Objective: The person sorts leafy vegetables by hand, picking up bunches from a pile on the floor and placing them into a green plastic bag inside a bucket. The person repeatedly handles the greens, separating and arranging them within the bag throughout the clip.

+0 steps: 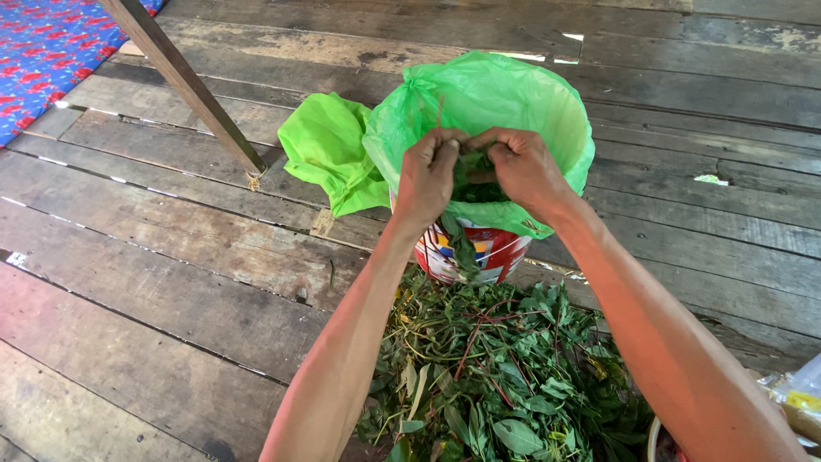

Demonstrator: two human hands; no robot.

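Note:
My left hand (427, 178) and my right hand (522, 168) meet over a red and white bucket (469, 255) lined with a green plastic bag (487, 98). Both hands pinch the same leafy green sprig (468, 175), whose thin stalk sticks up above my left fingers. One dark leaf hangs down below my left wrist, in front of the bucket. A heap of leafy stems with reddish stalks (500, 376) lies on the plank floor between my forearms, close to me.
A second green bag (329, 150) lies crumpled left of the bucket. A slanted wooden post (188, 85) rises at upper left, beside a blue and red patterned mat (43, 47). A clear packet (800, 402) shows at the right edge. Weathered wooden planks (154, 282) lie all around.

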